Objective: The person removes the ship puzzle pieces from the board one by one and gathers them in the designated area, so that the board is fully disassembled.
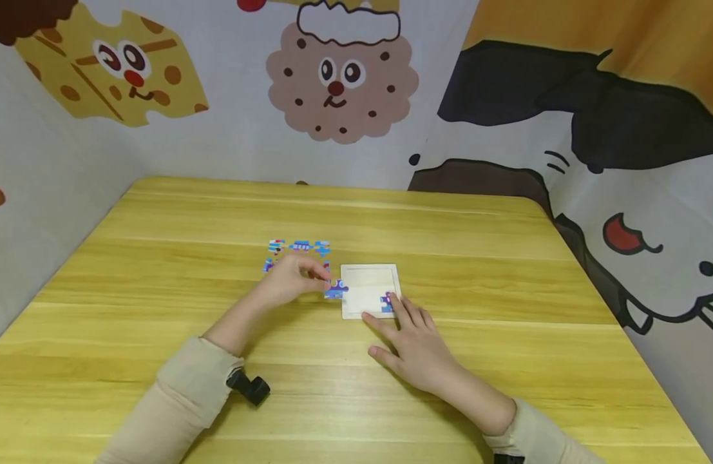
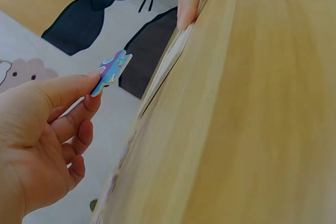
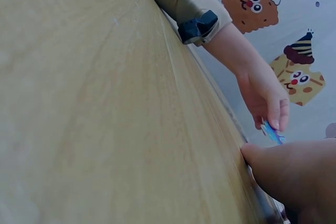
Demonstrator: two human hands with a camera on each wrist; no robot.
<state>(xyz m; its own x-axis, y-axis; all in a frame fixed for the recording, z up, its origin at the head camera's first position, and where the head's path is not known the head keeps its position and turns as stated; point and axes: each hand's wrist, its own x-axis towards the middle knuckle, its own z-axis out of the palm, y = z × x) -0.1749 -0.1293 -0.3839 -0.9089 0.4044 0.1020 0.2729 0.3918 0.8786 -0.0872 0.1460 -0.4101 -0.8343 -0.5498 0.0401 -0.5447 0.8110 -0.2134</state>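
Between thumb and forefinger my left hand (image 1: 292,280) pinches a blue and purple jigsaw piece (image 1: 335,289). In the left wrist view this jigsaw piece (image 2: 111,72) is raised above the table. It overlaps the left edge of a square white puzzle tray (image 1: 362,269) in the head view. One blue, purple and red piece (image 1: 386,303) lies in the tray's lower right corner. My right hand (image 1: 417,348) has its fingers spread, with fingertips at that piece and on the tray's near edge. Its thumb points left over the table.
Several more colourful puzzle pieces (image 1: 301,246) lie left of the tray, partly hidden behind my left hand. Under everything is a wooden table (image 1: 310,386). A curtain with cartoon figures (image 1: 217,148) hangs behind it. A black strap mount (image 1: 248,386) sits at my left cuff.
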